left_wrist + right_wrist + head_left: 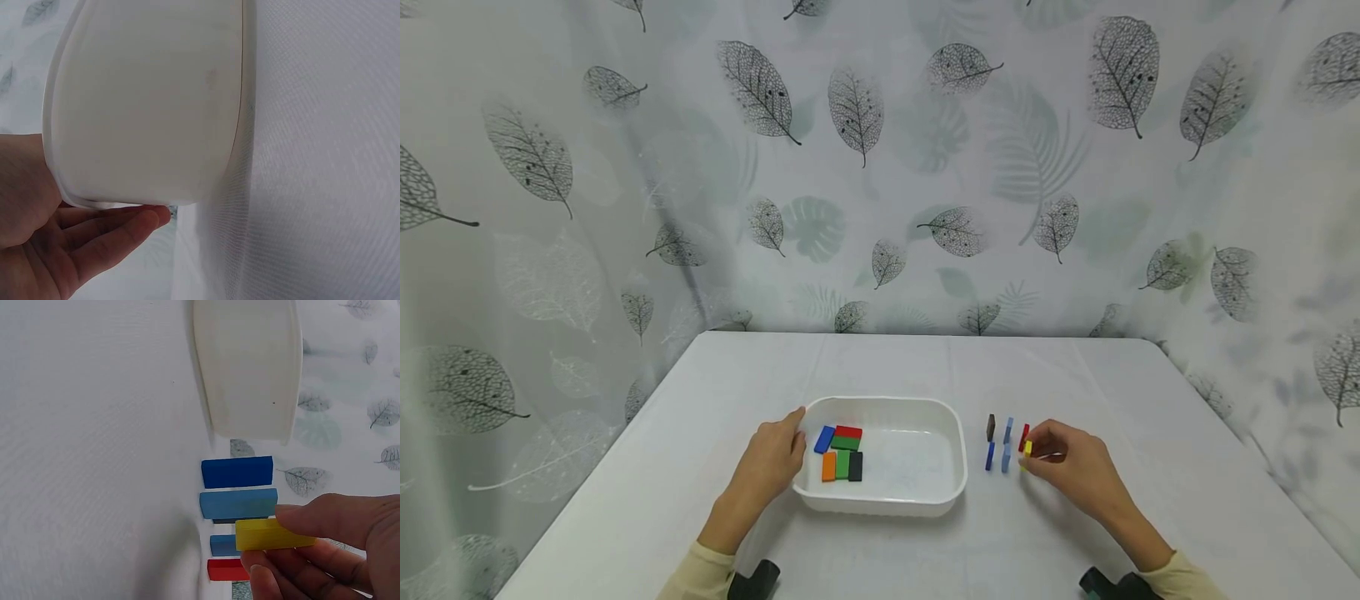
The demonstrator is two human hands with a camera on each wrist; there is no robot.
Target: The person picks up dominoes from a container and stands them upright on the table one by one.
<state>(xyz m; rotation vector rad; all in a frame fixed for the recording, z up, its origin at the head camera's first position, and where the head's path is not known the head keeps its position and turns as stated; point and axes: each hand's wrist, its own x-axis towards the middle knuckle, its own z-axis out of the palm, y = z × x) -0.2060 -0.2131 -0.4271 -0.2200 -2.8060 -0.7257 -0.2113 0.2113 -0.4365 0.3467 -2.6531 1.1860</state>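
Note:
A white plastic tray [917, 506] stands on the table. My left hand [769, 457] grips its left end, and in the left wrist view the fingers [115, 244] lie along the outside of the wall. To the right of the tray, my right hand [1071, 462] pinches a yellow block [267, 535] between thumb and fingertips. Beside that hand several thin blocks stand on edge in short rows: a dark brown one [991, 427], two light blue ones, a dark blue one [237, 472] and a red one [225, 570].
Several blocks lie flat in the tray's left part, among them a blue one [824, 439], a red one [847, 432], an orange one [828, 467] and a black one [855, 467]. A white cloth [880, 367] covers the table. Leaf-patterned curtains [895, 167] hang behind and at both sides.

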